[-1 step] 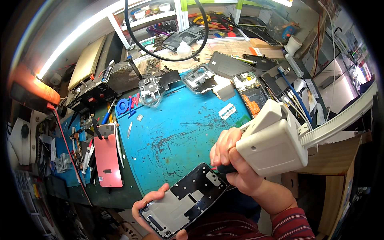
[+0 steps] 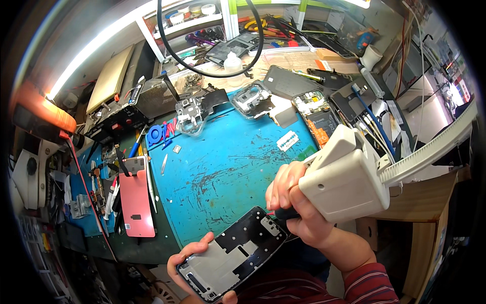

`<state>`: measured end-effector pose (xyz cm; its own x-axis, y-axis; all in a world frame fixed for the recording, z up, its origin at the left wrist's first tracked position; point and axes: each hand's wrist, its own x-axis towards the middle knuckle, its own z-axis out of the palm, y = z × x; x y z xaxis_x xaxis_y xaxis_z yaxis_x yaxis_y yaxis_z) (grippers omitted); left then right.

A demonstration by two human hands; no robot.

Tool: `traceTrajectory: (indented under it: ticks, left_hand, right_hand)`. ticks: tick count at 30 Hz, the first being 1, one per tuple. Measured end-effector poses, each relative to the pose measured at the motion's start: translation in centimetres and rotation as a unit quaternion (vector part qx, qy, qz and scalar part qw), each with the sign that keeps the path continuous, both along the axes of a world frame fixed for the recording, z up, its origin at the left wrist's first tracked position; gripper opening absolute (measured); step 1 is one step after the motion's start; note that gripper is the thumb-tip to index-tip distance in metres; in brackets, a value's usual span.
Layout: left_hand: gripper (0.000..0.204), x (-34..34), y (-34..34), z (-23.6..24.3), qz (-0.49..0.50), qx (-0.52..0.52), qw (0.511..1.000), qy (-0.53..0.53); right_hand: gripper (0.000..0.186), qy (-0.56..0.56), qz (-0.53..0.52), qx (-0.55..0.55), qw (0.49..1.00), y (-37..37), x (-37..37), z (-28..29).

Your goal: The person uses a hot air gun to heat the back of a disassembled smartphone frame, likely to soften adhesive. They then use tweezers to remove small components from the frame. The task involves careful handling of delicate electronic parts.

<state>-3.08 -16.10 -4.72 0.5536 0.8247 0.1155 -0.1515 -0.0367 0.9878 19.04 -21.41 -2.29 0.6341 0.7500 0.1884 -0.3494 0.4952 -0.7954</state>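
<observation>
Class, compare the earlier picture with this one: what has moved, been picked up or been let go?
Nothing visibly changed: nothing was picked up or let go. The left hand still grips the phone frame, and the right hand stays curled at the white device. The razor blade and pink panel lie where they were.

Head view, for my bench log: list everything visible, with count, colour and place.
Phone frame: 1, black and grey, in left hand
Housing with ribbed arm: 1, off-white, overlapping right hand
Work mat: 1, blue, centre
Razor blade: 1, silver, on mat, right
Opened phone: 1, black and orange, mat's far right
Flat panel: 1, pinkish red, left of mat
Bottle: 1, white, behind mat
Cable loop: 1, black, top centre
Small parts, tools: many, mixed, around mat, uncountable
Left hand: 1, bare, lower centre
Right hand: 1, bare, beside frame
Striped sleeve: 1, dark red, lower right
</observation>
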Motion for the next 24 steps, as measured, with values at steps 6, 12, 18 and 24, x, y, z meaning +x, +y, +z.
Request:
traceTrajectory:
  ticks: [6, 12, 18, 24]
  left_hand:
    - [0.120, -0.1, 0.0, 0.1, 0.003, 0.008, 1.000, 0.019]
    - [0.120, 0.3, -0.2, -0.7, 0.023, 0.049, 0.998, -0.007]
    - [0.119, -0.2, 0.4, -1.0, 0.013, 0.003, 0.999, -0.037]
    - [0.119, -1.5, 1.5, -1.9, -0.022, 0.013, 0.999, -0.028]
  right_hand:
    - [0.010, -0.032, -0.003, -0.044, 0.999, -0.1, 0.3, 0.5]
    - [0.021, -0.016, -0.040, 0.031, 0.999, 0.0, 0.9, 0.0]
    - [0.042, 0.095, -0.042, 0.178, 0.978, -0.9, 1.2, -0.5]
    - [0.034, 0.005, -0.077, 0.099, 0.992, -0.5, 0.3, -0.4]
